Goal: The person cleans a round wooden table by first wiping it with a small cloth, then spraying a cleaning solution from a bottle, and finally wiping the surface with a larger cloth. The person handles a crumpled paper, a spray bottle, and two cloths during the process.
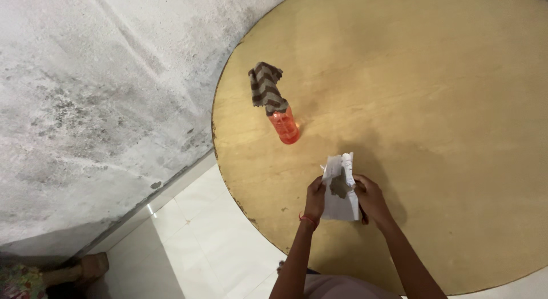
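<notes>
- Both forearms come up from the bottom edge of my view, the left one wearing a red thread at the wrist.
- I see my left hand (315,197) pinching the left edge of a white folded paper (341,189), fingers closed on it.
- I see my right hand (370,197) gripping the paper's right edge the same way, thumb on top.
- That paper is held just above the near part of the round wooden table (434,105); it has a dark ragged hole near its middle.
- Farther back on the table stands an orange plastic bottle (284,125), with a brown zigzag-patterned cloth (265,86) draped over its top.
- Left of the table I see a stained grey wall (85,93) and white floor tiles (194,242).
</notes>
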